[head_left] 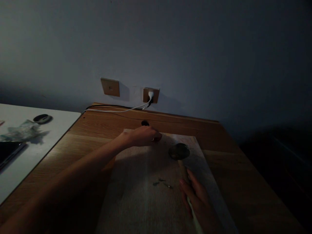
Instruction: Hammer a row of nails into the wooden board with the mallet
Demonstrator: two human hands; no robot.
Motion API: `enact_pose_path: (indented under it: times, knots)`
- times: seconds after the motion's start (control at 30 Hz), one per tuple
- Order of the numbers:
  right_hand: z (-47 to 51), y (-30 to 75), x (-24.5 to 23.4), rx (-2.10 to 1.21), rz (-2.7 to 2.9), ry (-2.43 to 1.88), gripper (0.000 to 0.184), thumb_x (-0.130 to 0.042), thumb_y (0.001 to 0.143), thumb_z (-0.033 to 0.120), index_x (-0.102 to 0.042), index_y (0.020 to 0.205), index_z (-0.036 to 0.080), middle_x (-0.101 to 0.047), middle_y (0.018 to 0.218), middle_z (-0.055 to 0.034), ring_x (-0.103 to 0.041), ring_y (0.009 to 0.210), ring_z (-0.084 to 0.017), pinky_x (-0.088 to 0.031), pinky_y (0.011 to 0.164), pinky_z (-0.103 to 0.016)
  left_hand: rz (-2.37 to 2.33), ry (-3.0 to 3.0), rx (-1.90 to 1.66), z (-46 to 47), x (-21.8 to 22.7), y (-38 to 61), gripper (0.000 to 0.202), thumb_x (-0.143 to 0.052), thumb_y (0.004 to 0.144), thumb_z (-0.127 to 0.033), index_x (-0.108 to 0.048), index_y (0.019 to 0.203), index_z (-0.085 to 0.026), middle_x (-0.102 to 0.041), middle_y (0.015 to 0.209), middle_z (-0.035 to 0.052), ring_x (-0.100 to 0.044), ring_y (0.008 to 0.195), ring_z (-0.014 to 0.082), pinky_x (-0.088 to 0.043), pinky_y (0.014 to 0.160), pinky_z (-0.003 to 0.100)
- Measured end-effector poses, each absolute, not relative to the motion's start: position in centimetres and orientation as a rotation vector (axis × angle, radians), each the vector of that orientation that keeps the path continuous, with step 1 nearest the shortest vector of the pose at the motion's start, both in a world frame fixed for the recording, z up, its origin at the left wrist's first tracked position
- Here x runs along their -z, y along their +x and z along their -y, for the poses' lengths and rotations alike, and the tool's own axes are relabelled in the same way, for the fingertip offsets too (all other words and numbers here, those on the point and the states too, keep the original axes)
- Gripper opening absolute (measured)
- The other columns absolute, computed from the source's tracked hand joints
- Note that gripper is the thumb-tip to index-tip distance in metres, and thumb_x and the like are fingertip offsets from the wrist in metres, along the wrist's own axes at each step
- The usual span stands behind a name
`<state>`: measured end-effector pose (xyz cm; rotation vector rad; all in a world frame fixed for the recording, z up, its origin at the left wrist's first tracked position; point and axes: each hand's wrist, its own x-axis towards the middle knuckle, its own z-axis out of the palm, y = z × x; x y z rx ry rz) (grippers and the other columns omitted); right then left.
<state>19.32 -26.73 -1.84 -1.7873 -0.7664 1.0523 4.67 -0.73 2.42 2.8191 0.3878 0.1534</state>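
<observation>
My right hand (198,198) is wrapped round the pale handle of a mallet (179,151), whose dark, rounded head is over the right side of a flat board (136,182). At the board's far edge is my left hand (146,135), its fingers curled and pressed together. Whatever those fingers pinch, if anything, is too dark and small to make out. Several small metal pieces, like screws or nails (168,186), lie on the board to the left of my right hand.
Beneath the board is a wooden table (87,130), with a dark round spot (145,123) beyond my left hand. Cables (114,111) run along the wall to a socket (151,95). On a white table (56,130) at left lie crumpled clear plastic (23,130) and a dark oval object (43,119).
</observation>
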Motion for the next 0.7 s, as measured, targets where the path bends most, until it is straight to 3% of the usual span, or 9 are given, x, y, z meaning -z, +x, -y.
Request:
enact_pose_path:
  times: [0.3,0.5,0.7]
  knots:
    - [26.8,19.7,1.7,-1.102,0.781,-1.794,0.073,-0.058,0.09,0.061,-0.045,0.144,0.014,-0.043,0.047,0.0118,-0.034,0.035,-0.008,-0.027,0.035,-0.018,-0.321,2.913,-0.153,0.8,-2.3,4.7,0.011,-0.063,0.086,-0.012,-0.073,0.087,-0.019,-0.072,0.087,0.0039,-0.064,0.074,0.0166,-0.043,0.066,0.026]
    - [26.7,19.0,1.1,-1.051,0.766,-1.786,0.069,-0.059,0.089,0.059,-0.05,0.141,0.015,-0.044,0.048,0.0116,-0.031,0.035,-0.007,-0.025,0.035,-0.018,-0.303,2.981,-0.148,1.5,-2.8,5.0,0.015,-0.06,0.087,-0.01,-0.073,0.086,-0.017,-0.072,0.086,0.006,-0.065,0.075,0.0179,-0.044,0.066,0.027]
    - [26.7,19.1,1.5,-1.039,0.716,-1.803,0.076,-0.062,0.087,0.061,-0.047,0.145,0.015,-0.042,0.045,0.0118,-0.033,0.035,-0.009,-0.026,0.034,-0.02,-0.237,2.689,-0.309,0.9,-0.8,5.3,0.02,-0.062,0.085,-0.005,-0.075,0.094,-0.017,-0.072,0.092,0.0056,-0.067,0.08,0.0161,-0.048,0.072,0.025]
